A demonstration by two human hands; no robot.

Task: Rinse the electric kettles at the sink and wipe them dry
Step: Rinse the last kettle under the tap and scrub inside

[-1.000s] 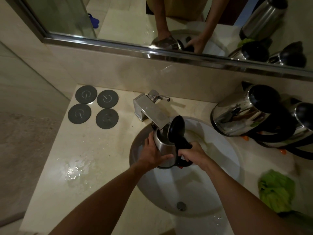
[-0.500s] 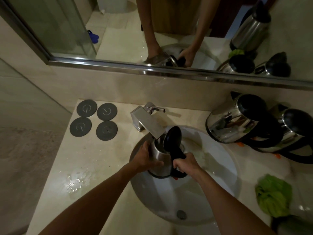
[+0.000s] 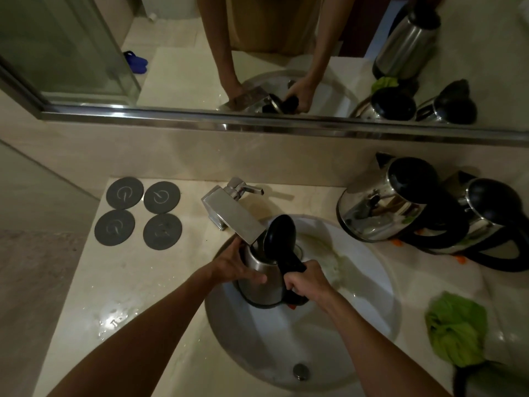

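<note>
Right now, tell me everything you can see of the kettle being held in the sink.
The kettle is a small one of brushed steel with a black handle and a black hinged lid, which stands open. It is held roughly upright over the white basin, its open mouth right under the square steel faucet spout. The left hand wraps the steel body; the right hand grips the handle. A bit of orange shows at its base. Whether water is running I cannot tell.

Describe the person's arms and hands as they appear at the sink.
Both forearms are bare, with no sleeves in view. The left hand and the right hand wear no gloves; no rings, watch or bracelets show. The dim light hides finer detail.
</note>
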